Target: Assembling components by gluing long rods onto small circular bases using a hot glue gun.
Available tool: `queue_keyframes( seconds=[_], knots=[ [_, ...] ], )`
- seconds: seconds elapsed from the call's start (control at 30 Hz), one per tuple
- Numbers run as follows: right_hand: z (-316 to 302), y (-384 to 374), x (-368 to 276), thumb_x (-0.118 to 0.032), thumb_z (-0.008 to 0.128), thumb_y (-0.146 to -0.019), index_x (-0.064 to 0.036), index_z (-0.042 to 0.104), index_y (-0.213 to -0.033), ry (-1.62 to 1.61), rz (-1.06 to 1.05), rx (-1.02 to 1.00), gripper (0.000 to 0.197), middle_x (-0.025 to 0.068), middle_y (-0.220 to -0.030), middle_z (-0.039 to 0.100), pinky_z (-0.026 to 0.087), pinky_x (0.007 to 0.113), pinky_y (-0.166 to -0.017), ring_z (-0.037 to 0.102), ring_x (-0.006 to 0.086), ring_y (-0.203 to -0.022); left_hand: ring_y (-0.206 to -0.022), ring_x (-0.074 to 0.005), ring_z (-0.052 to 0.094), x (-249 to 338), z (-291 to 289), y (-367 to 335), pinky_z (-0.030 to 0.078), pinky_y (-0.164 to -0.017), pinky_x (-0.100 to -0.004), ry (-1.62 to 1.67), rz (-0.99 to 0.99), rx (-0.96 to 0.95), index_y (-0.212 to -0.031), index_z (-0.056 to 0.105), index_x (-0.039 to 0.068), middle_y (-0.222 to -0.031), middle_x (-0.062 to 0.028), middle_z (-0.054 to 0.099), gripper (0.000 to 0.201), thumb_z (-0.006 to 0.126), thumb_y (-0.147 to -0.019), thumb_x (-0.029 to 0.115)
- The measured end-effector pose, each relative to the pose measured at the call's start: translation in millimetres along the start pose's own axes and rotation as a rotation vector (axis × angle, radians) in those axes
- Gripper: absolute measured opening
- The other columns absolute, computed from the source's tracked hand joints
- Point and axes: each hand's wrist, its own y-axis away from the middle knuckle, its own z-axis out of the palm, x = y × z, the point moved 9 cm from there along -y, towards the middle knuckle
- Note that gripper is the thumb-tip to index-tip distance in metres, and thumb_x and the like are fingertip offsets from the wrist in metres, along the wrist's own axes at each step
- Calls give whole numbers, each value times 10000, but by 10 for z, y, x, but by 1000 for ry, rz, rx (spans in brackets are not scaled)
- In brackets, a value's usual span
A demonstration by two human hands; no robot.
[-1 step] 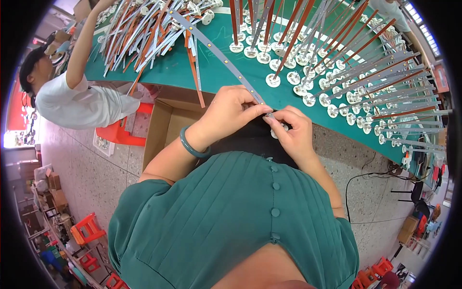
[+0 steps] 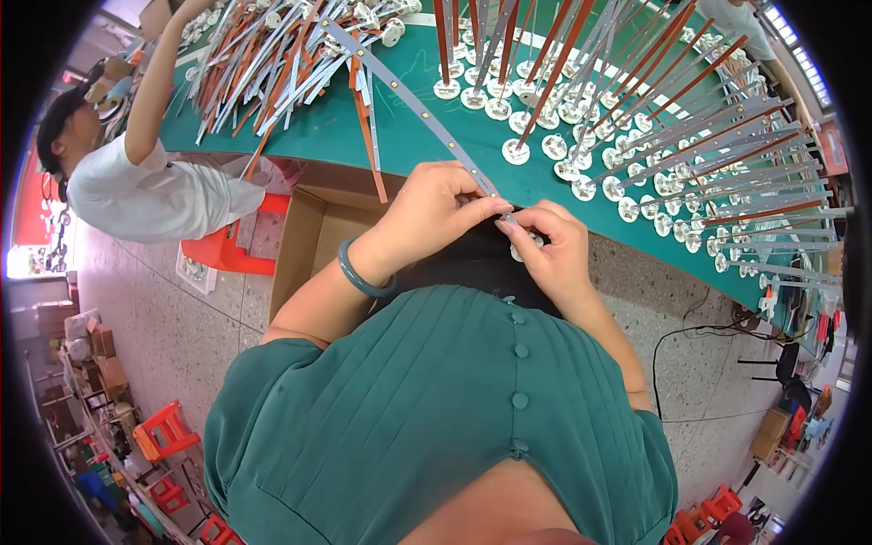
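A long grey LED strip (image 2: 425,115) with small yellow chips slants from the loose pile at upper left down to my hands. My left hand (image 2: 431,213), with a green bangle on its wrist, is closed, pinching the strip close to its lower end. Close beside it, my right hand (image 2: 559,245) is closed too, thumb and fingers around a small white round base (image 2: 517,255) where the strip ends. Those fingers cover most of the base, so I cannot tell how strip and base meet.
A green table (image 2: 422,150) curves ahead. It bears a tangled pile of strips (image 2: 272,68) at left and many upright strips on white round bases (image 2: 515,152) at right. A cardboard box (image 2: 304,222) stands under the edge. Another person (image 2: 150,195) works at left near a red stool (image 2: 227,250).
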Motion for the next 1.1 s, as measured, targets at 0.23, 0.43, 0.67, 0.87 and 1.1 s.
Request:
queue_keyframes(
  seconds=[0.23,0.43,0.67,0.87,1.1],
  knots=[
    [71,12,38,-72,720,-784,10,684,-795,-69,19,-65,90,68,-690,601,420,269,-547,553,141,-594,-664,-93,583,-136,32,47,467,-592,-248,251,-65,-113,-865,694,-33,-780,-67,645,88,657,-859,46],
    [-19,-5,118,-71,720,-803,12,678,-781,-164,135,-6,95,28,-669,564,366,244,-521,506,86,-590,-671,-130,601,-68,-175,59,472,-599,-272,-25,77,-44,-824,673,-7,-731,-75,641,97,692,-837,87],
    [-73,-38,163,-70,721,-808,13,646,-742,-230,144,-14,130,8,-669,531,338,234,-536,470,70,-604,-703,-68,577,-738,-1387,402,455,-630,-202,507,-22,670,-896,666,15,-804,-21,646,36,653,-869,36],
    [21,-65,144,-69,717,-813,11,653,-752,-299,123,-38,119,7,-673,530,341,238,-542,473,73,-608,-746,-87,603,-471,-890,201,505,-683,-233,426,-81,362,-965,668,3,-842,-43,650,111,596,-923,76],
    [70,-43,144,-81,713,-825,5,667,-776,-331,168,-86,108,10,-683,543,346,229,-541,484,68,-611,-863,-99,611,-284,334,61,499,-735,-235,691,-47,-142,-1040,624,-31,-981,-55,646,147,570,-923,39]
  ],
)
